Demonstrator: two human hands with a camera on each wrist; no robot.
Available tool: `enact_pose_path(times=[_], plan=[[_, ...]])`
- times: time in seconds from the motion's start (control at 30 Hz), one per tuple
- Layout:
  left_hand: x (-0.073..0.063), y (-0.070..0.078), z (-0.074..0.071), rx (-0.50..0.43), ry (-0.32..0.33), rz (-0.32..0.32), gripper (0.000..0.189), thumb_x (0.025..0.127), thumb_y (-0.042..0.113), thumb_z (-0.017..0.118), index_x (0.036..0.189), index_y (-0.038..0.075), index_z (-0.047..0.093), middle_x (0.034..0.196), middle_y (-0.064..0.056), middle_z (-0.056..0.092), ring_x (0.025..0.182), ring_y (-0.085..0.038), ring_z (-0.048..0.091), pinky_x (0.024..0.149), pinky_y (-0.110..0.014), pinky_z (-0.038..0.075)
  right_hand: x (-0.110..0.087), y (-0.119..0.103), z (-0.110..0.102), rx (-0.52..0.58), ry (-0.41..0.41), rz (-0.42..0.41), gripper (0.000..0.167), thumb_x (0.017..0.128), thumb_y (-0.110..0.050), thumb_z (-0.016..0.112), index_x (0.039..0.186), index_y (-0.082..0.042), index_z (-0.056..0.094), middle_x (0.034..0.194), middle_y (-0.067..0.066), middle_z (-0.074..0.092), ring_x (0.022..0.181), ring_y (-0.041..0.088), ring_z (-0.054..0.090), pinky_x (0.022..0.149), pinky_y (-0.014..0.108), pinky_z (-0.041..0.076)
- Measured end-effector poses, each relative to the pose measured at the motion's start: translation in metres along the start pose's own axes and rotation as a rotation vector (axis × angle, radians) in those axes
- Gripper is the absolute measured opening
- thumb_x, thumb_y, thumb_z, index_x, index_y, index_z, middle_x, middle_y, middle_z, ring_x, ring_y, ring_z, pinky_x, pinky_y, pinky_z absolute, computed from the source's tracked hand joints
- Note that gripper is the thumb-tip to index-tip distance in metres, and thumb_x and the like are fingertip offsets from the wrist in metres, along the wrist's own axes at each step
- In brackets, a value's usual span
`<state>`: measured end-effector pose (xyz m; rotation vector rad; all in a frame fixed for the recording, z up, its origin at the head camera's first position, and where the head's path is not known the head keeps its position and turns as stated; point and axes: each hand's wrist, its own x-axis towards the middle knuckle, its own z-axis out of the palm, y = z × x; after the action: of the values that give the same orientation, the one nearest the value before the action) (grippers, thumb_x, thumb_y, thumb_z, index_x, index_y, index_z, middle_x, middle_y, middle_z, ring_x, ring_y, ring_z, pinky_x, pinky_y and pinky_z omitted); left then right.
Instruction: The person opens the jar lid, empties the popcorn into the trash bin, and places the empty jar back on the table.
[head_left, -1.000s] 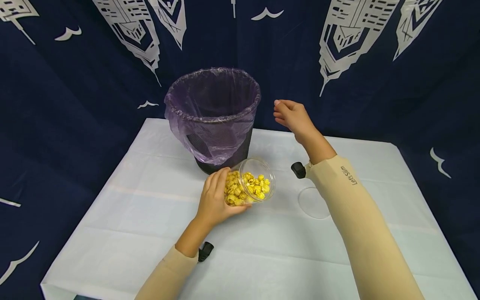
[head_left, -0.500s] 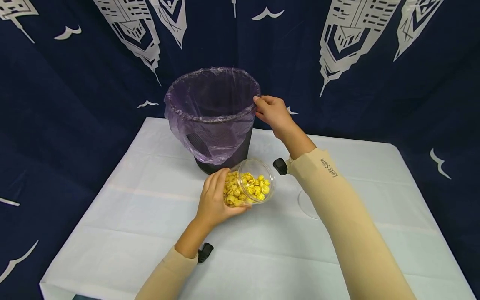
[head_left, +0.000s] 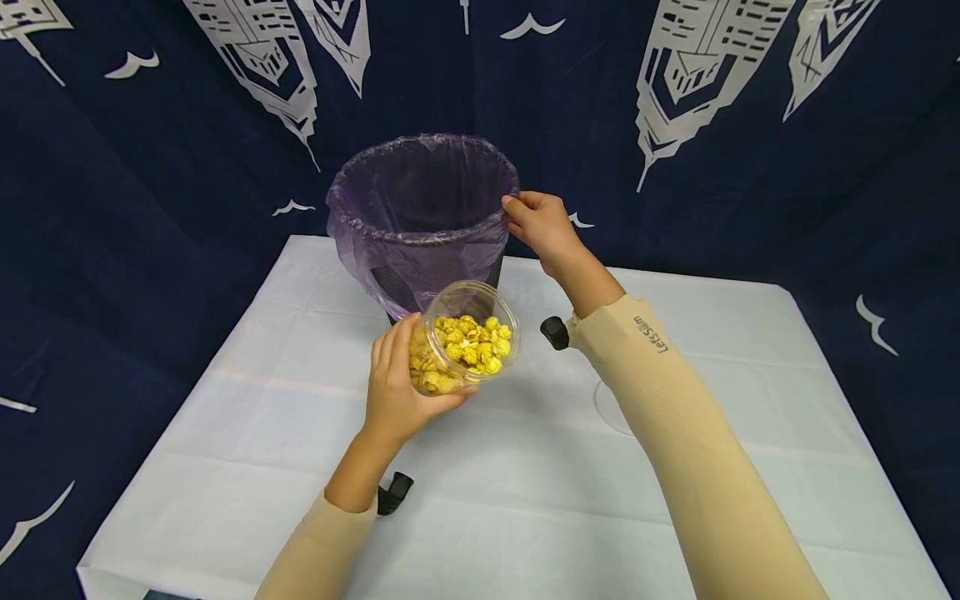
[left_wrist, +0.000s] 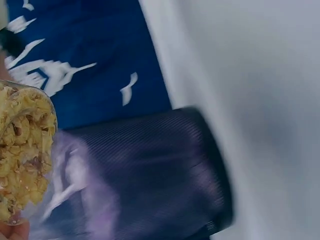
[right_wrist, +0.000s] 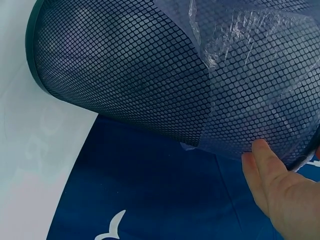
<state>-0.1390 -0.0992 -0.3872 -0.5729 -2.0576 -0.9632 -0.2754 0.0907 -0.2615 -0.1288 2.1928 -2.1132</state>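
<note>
The left hand (head_left: 393,379), in front of the mesh wastebasket (head_left: 397,238), holds a tilted clear jar (head_left: 437,357) of yellow popcorn (head_left: 472,342) between curled fingers and thumb. At the wastebasket's right, the right hand (head_left: 546,229) pinches its purple-lined rim; farther right lies a round clear lid (head_left: 609,412).

Reads "Let'sSlim" (head_left: 650,334) in dark letters on the right arm's beige sleeve (head_left: 682,421), right of the purple-lined bin (head_left: 423,240).

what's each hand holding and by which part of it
Left hand: the jar, fingers round its side, behind the open mouth. Right hand: the bin, by the right side of its bag-covered rim.
</note>
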Motion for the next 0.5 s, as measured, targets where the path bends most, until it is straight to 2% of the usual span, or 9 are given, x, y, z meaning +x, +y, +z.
enact_pose_path(times=[0.2, 0.37, 0.5], plan=[[0.037, 0.009, -0.022, -0.023, 0.101, 0.023, 0.101, 0.056, 0.065, 0.070, 0.124, -0.005, 0.043, 0.118, -0.018, 0.049, 0.105, -0.032, 0.042, 0.088, -0.041, 0.033, 0.002, 0.002, -0.002, -0.011, 0.023, -0.012, 0.046, 0.094, -0.014, 0.047, 0.132, 0.008, 0.036, 0.131, 0.018, 0.042, 0.119, 0.021, 0.043, 0.093, 0.027, 0.037], [0.071, 0.019, -0.040, 0.011, 0.184, 0.037, 0.100, 0.057, 0.066, 0.069, 0.124, -0.004, 0.044, 0.119, -0.016, 0.050, 0.108, -0.028, 0.043, 0.092, -0.041, 0.031, 0.002, 0.004, -0.003, 0.008, 0.030, -0.043, 0.042, 0.093, -0.013, 0.048, 0.128, 0.010, 0.040, 0.128, 0.021, 0.044, 0.118, 0.022, 0.044, 0.094, 0.030, 0.037], [0.092, 0.024, -0.053, 0.034, 0.234, 0.044, 0.099, 0.056, 0.065, 0.070, 0.123, -0.004, 0.045, 0.117, -0.014, 0.052, 0.107, -0.025, 0.044, 0.091, -0.039, 0.030, 0.001, 0.006, -0.001, 0.023, 0.017, -0.061, 0.042, 0.093, -0.013, 0.047, 0.128, 0.010, 0.040, 0.128, 0.021, 0.044, 0.119, 0.023, 0.043, 0.094, 0.028, 0.037]])
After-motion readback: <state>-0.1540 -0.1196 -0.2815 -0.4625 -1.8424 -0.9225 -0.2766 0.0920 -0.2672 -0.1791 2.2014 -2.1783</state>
